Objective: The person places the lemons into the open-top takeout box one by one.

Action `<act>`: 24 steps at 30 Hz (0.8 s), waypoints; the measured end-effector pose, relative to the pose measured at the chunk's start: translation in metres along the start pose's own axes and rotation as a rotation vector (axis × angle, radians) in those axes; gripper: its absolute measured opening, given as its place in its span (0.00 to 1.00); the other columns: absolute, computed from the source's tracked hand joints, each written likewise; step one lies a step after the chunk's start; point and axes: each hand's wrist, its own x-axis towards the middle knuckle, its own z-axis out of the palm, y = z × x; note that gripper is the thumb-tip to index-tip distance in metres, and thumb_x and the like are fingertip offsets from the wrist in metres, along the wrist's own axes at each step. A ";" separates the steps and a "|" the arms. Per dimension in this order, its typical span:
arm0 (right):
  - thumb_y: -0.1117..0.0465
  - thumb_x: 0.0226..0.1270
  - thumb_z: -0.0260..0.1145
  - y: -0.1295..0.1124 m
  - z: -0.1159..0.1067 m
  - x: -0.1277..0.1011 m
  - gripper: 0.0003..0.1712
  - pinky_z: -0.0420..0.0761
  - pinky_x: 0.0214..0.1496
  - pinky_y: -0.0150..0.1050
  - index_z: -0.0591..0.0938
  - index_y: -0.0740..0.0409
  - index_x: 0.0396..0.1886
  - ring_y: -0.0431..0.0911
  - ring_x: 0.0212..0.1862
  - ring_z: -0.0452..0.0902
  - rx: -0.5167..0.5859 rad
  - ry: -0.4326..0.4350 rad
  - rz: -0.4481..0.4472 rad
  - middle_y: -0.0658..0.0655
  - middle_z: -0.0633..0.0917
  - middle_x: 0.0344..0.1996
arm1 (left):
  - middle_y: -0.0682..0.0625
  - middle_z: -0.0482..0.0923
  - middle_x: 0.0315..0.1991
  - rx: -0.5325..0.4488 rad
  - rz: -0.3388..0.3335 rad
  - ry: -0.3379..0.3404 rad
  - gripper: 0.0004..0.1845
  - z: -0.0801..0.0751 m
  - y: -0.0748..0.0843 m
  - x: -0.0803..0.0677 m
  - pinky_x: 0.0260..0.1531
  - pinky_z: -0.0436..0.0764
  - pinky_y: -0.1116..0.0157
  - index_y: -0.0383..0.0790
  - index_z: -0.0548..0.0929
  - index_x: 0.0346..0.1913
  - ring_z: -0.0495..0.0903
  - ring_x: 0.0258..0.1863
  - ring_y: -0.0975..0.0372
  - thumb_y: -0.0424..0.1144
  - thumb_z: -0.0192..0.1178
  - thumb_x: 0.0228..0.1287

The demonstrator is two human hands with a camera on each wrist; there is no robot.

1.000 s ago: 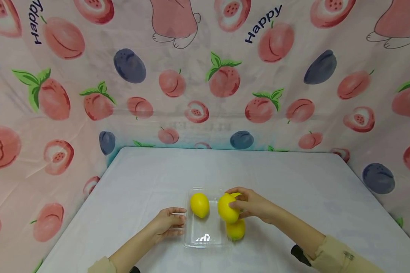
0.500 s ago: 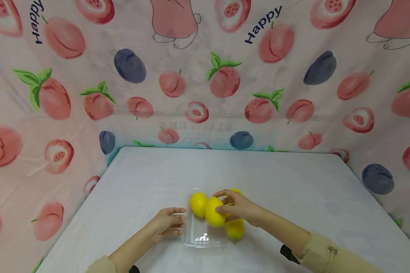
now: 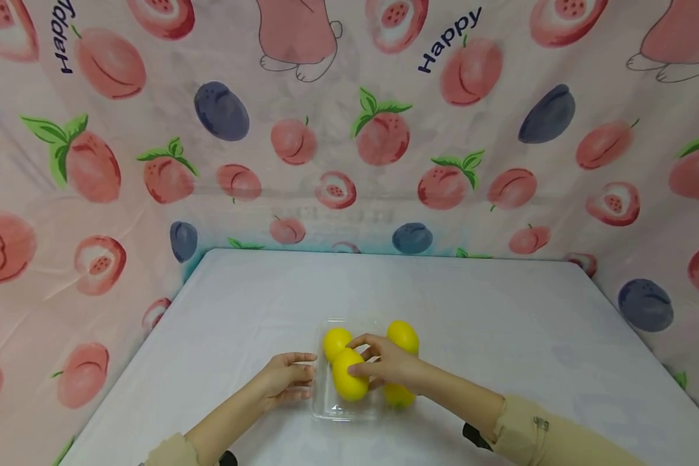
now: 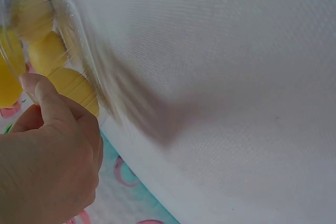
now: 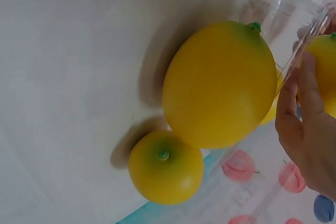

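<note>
White desk [image 3: 501, 323]: right hand [image 3: 391, 362] fingers grasping lemon [image 3: 348, 377] over clear plastic tray [image 3: 331, 415]; left hand [image 3: 282, 377] fingers at tray edge, can't tell if pinching.

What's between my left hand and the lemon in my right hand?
In the head view, the side wall of the clear box lies between your left hand and that lemon.

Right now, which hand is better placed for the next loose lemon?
Probably the right hand, once it releases the held lemon: both loose lemons sit on that side of the tray, while the left hand is at the opposite edge.
</note>
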 end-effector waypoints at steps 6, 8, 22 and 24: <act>0.60 0.59 0.68 -0.001 0.009 0.001 0.25 0.87 0.36 0.41 0.73 0.59 0.56 0.44 0.33 0.75 0.009 0.004 -0.001 0.58 0.76 0.38 | 0.50 0.75 0.34 0.006 -0.001 -0.006 0.22 -0.002 -0.001 0.000 0.33 0.86 0.67 0.27 0.68 0.60 0.76 0.30 0.63 0.28 0.56 0.63; 0.60 0.59 0.68 -0.001 0.011 0.002 0.25 0.87 0.36 0.41 0.73 0.60 0.55 0.44 0.32 0.75 0.001 0.015 0.007 0.58 0.76 0.37 | 0.50 0.75 0.34 0.005 0.000 -0.012 0.23 -0.003 -0.002 0.000 0.33 0.86 0.67 0.27 0.68 0.60 0.76 0.30 0.63 0.28 0.56 0.63; 0.61 0.59 0.68 0.000 0.025 0.004 0.23 0.87 0.33 0.41 0.70 0.66 0.48 0.45 0.34 0.78 0.016 0.023 0.050 0.60 0.76 0.39 | 0.51 0.74 0.32 0.001 0.009 -0.032 0.23 -0.003 -0.003 0.000 0.32 0.86 0.68 0.27 0.68 0.60 0.75 0.30 0.64 0.28 0.56 0.63; 0.61 0.59 0.69 -0.001 0.025 0.004 0.23 0.87 0.34 0.42 0.70 0.66 0.48 0.45 0.34 0.78 0.007 0.029 0.051 0.60 0.76 0.39 | 0.51 0.74 0.32 0.003 0.010 -0.029 0.23 -0.003 -0.002 0.000 0.32 0.86 0.68 0.27 0.68 0.60 0.75 0.30 0.64 0.28 0.56 0.63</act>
